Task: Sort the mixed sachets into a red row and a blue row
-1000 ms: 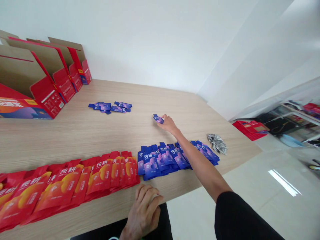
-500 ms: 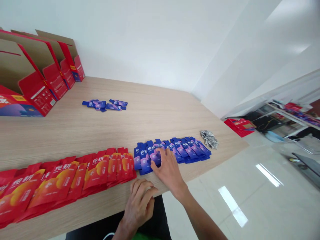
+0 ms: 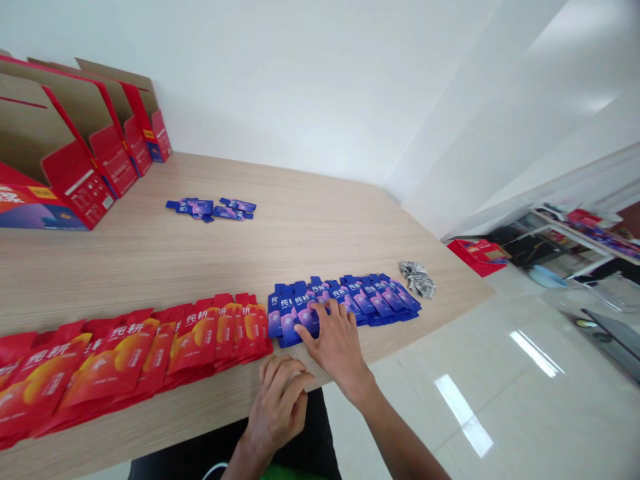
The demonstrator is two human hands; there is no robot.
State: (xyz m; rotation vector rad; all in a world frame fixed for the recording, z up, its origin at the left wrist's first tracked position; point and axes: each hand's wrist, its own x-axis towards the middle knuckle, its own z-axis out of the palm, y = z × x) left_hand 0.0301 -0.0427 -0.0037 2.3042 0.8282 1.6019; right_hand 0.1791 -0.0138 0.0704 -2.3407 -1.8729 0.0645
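Note:
My right hand lies over a row of overlapping blue sachets with white lettering and pink-purple shapes. Its fingers are spread and the fingertips rest on the sachets, partly covering those in the middle. To its lower left, my left hand rests at the table's front edge, fingers loosely bent and nothing visible in it. Left of the blue ones runs a row of overlapping red pouches with orange-yellow shapes; the left hand is close to its right end.
Open red cardboard boxes stand in a line at the back left of the wooden table. Several small blue packets lie near the wall. A crumpled grey-white cloth sits at the right. Beyond the edge is a red box.
My right hand has shifted slightly, its thumb moving a little left and down over the blue sachets. My left hand stays in place.

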